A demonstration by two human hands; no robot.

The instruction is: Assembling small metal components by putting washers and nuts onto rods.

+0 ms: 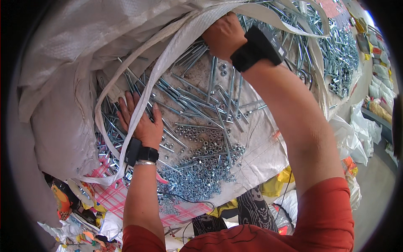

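Observation:
Long silver bolts lie scattered over a whitish sheet, among small metal nuts. My left hand rests with spread fingers on the bolts at the left, beside a white woven strap that passes over its edge. Farther off, at the top, my right hand reaches down next to the strap, close to another bunch of bolts. Its fingers are hidden behind the back of the hand and the strap, so I cannot see what they hold. Each wrist wears a black band with a box.
A large white woven sack bulges along the left and top. More bolts are heaped at the far right. A pink checked cloth lies under the near edge. Clear plastic bags sit on the right; a thin black cable crosses the nuts.

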